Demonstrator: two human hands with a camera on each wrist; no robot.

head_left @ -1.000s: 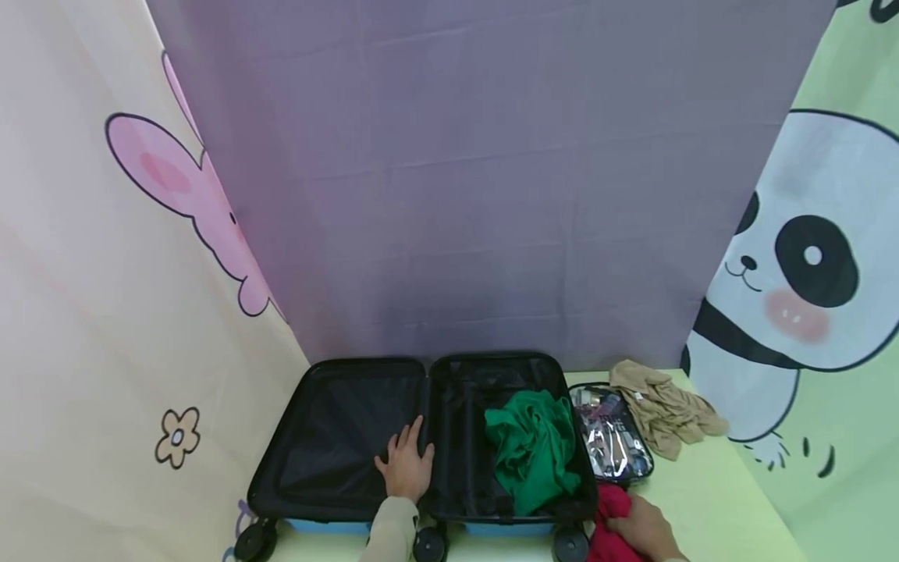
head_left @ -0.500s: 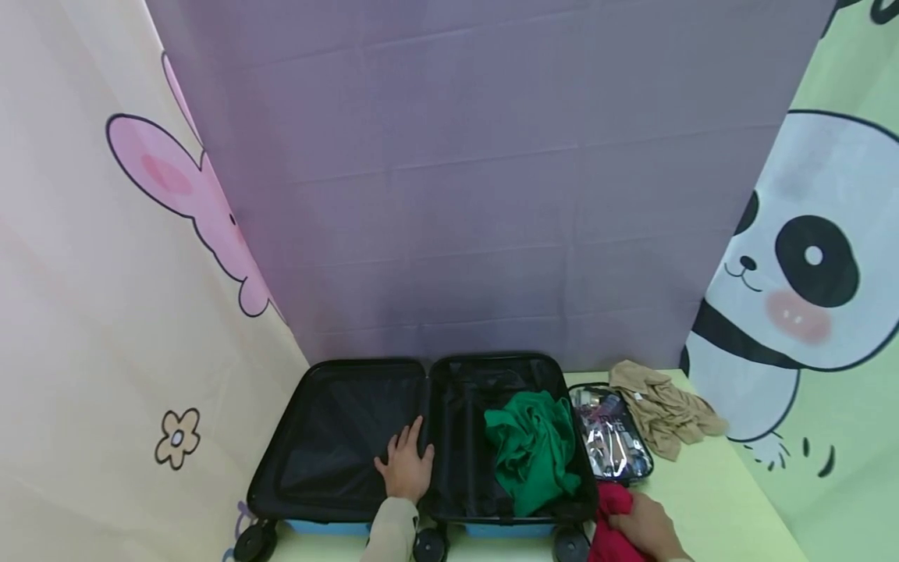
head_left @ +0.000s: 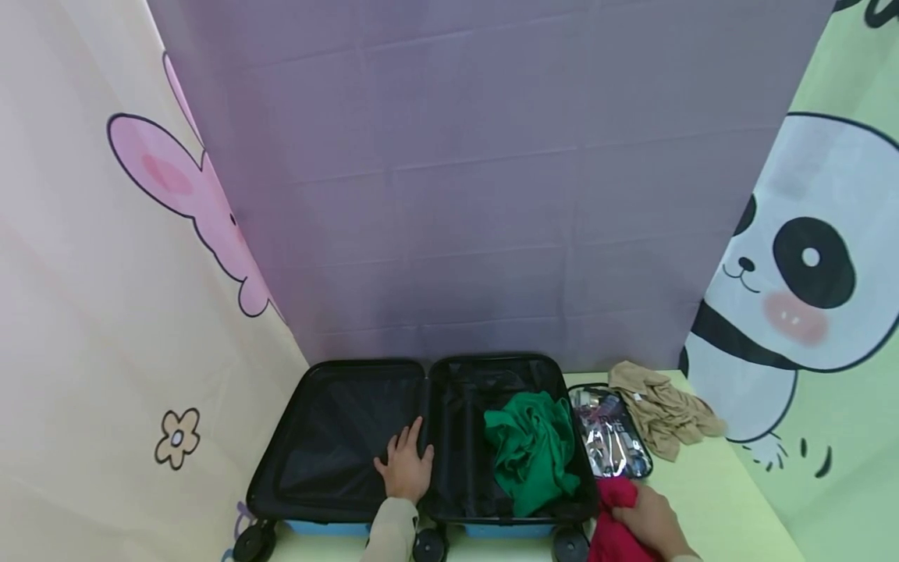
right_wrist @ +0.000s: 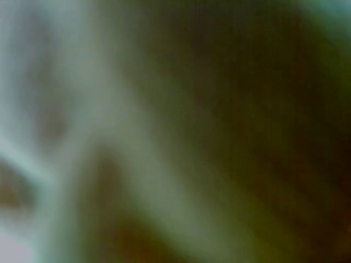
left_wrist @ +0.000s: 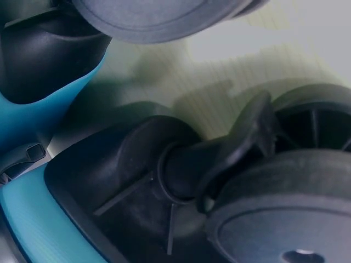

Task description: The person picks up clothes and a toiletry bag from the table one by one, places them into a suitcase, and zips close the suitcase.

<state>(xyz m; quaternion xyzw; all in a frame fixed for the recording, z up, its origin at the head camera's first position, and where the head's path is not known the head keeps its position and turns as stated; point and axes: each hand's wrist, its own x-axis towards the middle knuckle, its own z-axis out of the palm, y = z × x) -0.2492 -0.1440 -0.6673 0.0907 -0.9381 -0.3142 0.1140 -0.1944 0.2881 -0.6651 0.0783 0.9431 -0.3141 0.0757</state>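
A blue suitcase with black lining (head_left: pixel 351 437) lies spread open in the head view. My left hand (head_left: pixel 407 466) rests with spread fingers on its left half, close to the middle hinge. A crumpled green cloth (head_left: pixel 531 453) fills much of the right half. Just outside the suitcase's front right corner, my right hand (head_left: pixel 649 519) grips a red cloth (head_left: pixel 614 531), whose lower part runs out of view. The left wrist view shows only suitcase wheels (left_wrist: pixel 274 213) and blue shell (left_wrist: pixel 49 219), no hand. Blur hides everything in the right wrist view.
A clear-topped zip pouch (head_left: pixel 611 437) with small items stands against the suitcase's right side. Beyond it lies a crumpled tan cloth (head_left: pixel 663 410). The pale table (head_left: pixel 716 499) meets a grey-purple curtain (head_left: pixel 492 195) at the back and printed cloth walls at both sides.
My right hand has shifted slightly up and right with the red cloth, which now reaches the pouch's front edge. The left hand stays where it was.
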